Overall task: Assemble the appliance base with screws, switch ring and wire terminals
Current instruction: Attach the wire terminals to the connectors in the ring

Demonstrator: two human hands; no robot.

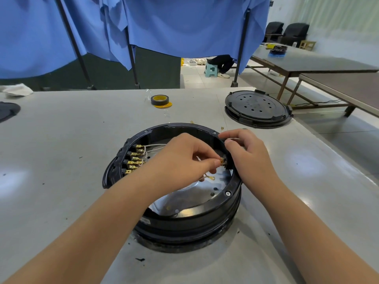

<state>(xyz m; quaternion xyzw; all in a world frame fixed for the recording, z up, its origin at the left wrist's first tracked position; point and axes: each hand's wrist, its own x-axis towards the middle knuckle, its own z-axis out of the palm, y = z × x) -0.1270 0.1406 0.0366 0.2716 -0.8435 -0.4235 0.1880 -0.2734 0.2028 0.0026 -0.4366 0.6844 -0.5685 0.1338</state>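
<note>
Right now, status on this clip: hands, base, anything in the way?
Left hand pinches brass terminal at inner right wall of appliance base. Right hand grips the rim there. Loose ring terminal lies inside below; nothing blocking.

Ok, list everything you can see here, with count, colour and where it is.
appliance base: one, black, table centre
wire terminal: one, brass, pinched at the base's right inner wall
terminals: a row, brass, base's left inner wall
wires: several, white, inside base
tape roll: one, black and yellow, far table centre
round cover: one, black, far right
table: one, grey
curtain: blue, behind
left hand: one, pinches the terminal
right hand: one, grips the base rim
</note>
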